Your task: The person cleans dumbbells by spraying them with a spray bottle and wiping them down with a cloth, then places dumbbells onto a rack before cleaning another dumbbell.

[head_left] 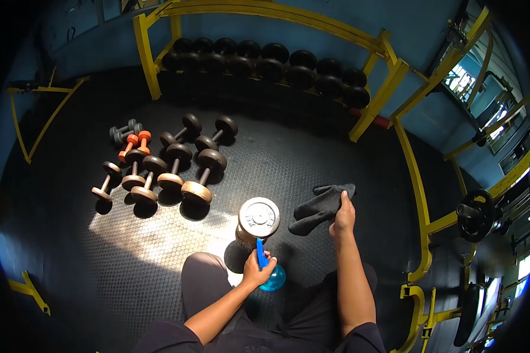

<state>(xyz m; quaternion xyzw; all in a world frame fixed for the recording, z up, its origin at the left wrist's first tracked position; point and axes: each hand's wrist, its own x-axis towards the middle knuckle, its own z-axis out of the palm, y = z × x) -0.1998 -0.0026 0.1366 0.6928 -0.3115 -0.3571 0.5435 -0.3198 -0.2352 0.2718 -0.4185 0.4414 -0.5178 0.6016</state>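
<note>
In the head view my left hand (259,269) is closed around a blue spray bottle (272,279), its blue top pointing toward a dumbbell. That dumbbell (259,217) stands on end on the floor, its pale round face turned up and its lower part mostly hidden. To the right, my right hand (343,219) pinches a dark grey cloth (321,209) by one end, and the rest droops to the left in folds. The cloth is held apart from the dumbbell.
Several dark dumbbells (205,175) and an orange pair (129,147) stand or lie on the black rubber floor (153,241) at left. Behind them, a yellow rack (265,12) holds rows of black dumbbells (271,69). A black weight plate (476,215) hangs on yellow equipment at right.
</note>
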